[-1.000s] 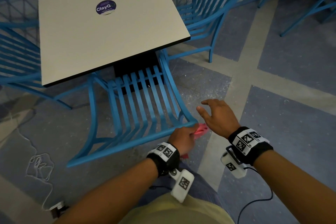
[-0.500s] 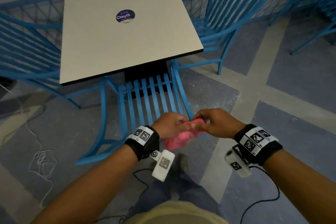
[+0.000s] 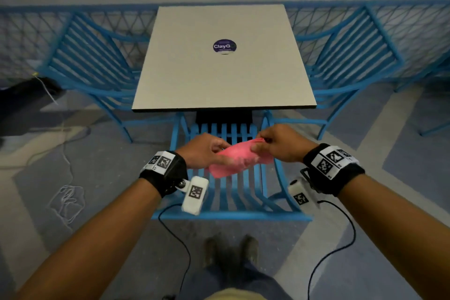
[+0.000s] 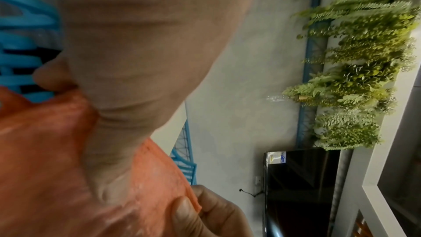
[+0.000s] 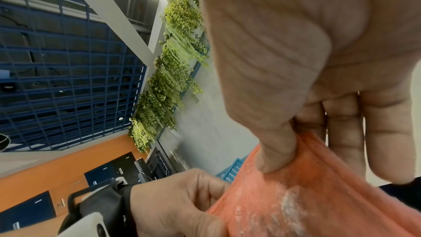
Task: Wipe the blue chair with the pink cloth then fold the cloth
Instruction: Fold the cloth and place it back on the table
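The pink cloth [image 3: 239,157] hangs in the air between both hands, above the slatted seat of the blue chair [image 3: 231,192] and clear of it. The chair is pushed in under the near edge of the square table [image 3: 224,80], so its front slats run beneath the tabletop while its near rail [image 3: 231,215] lies just ahead of the person's shoes [image 3: 230,251]. Two more blue chairs flank the table, one at the left edge [image 3: 97,66] and one at the right edge [image 3: 345,61], each just beside the tabletop. Open floor [image 3: 389,202] lies to the right of the near chair; on the left a loose white cord [image 3: 67,202] is coiled on the floor, well apart from the chair.

The left hand [image 3: 203,151] comes in from the lower left with its knuckles up, thumb and fingers curled round the left end of the cloth; the left wrist view shows the fabric [image 4: 56,159] bunched against the palm. The right hand [image 3: 280,145] reaches in from the right, wrist level with the left one, and pinches the cloth's upper right edge: in the right wrist view the thumb [image 5: 275,147] presses the fabric [image 5: 318,195] against the fingers behind it. The cloth sags a little between the two grips, and pale dusty marks show on its surface. Both forearms are stretched forward, with the tagged wristbands [image 3: 333,165] and their cables trailing back.
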